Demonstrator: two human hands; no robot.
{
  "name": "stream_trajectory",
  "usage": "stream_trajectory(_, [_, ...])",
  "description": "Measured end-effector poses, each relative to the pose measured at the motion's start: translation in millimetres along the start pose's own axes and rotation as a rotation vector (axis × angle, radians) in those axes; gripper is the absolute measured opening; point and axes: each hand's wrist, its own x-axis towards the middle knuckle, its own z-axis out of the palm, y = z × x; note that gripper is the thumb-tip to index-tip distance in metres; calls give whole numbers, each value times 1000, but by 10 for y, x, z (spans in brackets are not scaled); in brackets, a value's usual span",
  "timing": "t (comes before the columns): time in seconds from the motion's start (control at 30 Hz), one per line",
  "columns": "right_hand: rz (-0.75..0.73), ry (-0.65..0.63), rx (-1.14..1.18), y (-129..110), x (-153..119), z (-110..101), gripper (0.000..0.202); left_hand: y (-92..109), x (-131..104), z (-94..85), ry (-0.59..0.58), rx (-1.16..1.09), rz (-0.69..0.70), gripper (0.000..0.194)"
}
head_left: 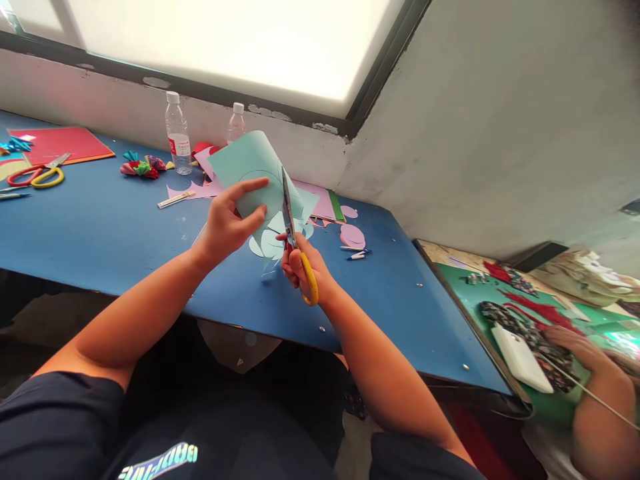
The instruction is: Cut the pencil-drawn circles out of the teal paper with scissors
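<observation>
Head view shows the left hand (227,227) pinching a light teal paper sheet (250,167) above the blue tabletop (100,227), thumb on its face, while the right hand (300,267) is closed through the yellow handles of scissors (293,227) whose blades bite into the sheet's right edge. Teal offcuts (270,245) lie just under both hands. Two clear bottles (177,133) stand at the tabletop's far edge, their contents hard to tell.

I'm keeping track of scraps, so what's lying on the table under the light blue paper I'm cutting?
Under the light blue paper, pale cut-out pieces lie on the blue table, with pink paper behind. The sheet and both hands cover whatever else lies directly beneath.
</observation>
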Motion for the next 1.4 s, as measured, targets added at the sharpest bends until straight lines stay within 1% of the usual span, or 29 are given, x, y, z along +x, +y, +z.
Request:
stream_trajectory(0.1, [-2,-7,17,-9,-7,1,93,21,3,7,-9,-10,-4,49])
stream_trajectory(0.33, [-11,9,38,-35,-21,30,97,62,-14,20,13,34,-13,48])
stream_trajectory(0.47, [-14,11,94,-48,-27,64,99,77,-35,40,32,27,-23,48])
stream_trajectory(0.6, [-30,12,127,-70,-34,89,99,77,-51,42,23,42,-18,48])
stream_trajectory(0.9, [-28,31,91,-58,-42,82,99,18,-60,39,-5,30,13,51])
stream_trajectory(1.2, [-8,39,68,-46,-49,66,98,-104,-45,11,-22,-1,55,53])
stream_trajectory(1.4, [-14,46,73,-61,-49,66,98,-105,-48,1,-28,-8,81,53])
